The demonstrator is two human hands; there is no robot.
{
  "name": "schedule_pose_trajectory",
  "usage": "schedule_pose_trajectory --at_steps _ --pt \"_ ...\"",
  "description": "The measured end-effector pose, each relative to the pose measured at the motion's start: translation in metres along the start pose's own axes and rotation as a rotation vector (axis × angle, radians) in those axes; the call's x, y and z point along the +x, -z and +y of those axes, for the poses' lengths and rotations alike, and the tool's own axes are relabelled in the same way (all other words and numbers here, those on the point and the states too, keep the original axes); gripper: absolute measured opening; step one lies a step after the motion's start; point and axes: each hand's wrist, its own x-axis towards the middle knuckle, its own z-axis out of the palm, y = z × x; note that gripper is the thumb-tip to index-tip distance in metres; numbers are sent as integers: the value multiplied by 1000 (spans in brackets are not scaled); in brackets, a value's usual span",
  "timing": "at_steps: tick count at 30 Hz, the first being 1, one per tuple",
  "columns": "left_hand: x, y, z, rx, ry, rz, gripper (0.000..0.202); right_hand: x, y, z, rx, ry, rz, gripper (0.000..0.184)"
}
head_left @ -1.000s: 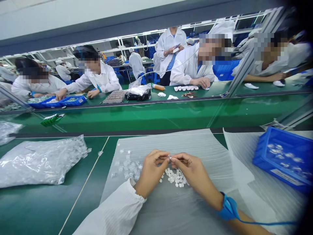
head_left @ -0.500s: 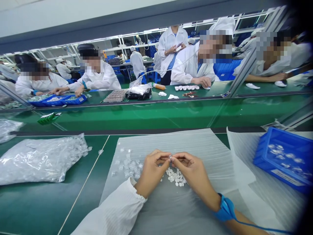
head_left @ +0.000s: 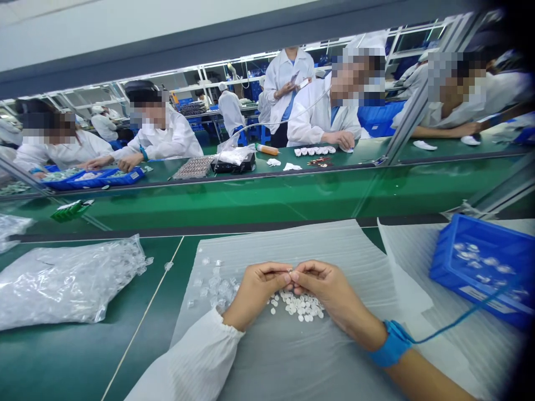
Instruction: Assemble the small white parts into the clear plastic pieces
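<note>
My left hand (head_left: 267, 281) and my right hand (head_left: 315, 278) meet fingertip to fingertip above the sheet. Both are closed in a pinch around a small clear plastic part (head_left: 290, 270), which the fingers mostly hide. Just below the hands lies a loose pile of small white discs (head_left: 303, 307). Beside my left wrist, several clear plastic pieces (head_left: 213, 287) are scattered. Everything here rests on a translucent foam sheet (head_left: 292, 356). A blue strap (head_left: 392, 343) with a cord circles my right wrist.
A large bag of clear pieces (head_left: 62, 284) lies on the green table (head_left: 112, 345) at left. At right, a blue bin (head_left: 443, 262) holds several round clear-and-white parts. Beyond the green divider (head_left: 251, 195), co-workers in white coats (head_left: 171, 136) sit at another bench.
Both hands keep their pinch at nearly the same spot, fingertips drawn closer over the part. My right forearm has shifted slightly, and the strap's cord now runs up across the blue bin. The view has tilted slightly.
</note>
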Motion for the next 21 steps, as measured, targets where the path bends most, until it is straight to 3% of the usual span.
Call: schedule_pose_trajectory --at_steps 8,15,21 --pt "2 1 3 -29 -9 61 27 2 -1 3 51 15 -24 36" --pt "1 4 5 53 -15 -9 26 3 0 9 -9 43 -19 32" --pt "1 9 6 100 19 -136 22 3 11 5 -94 -32 -163 30"
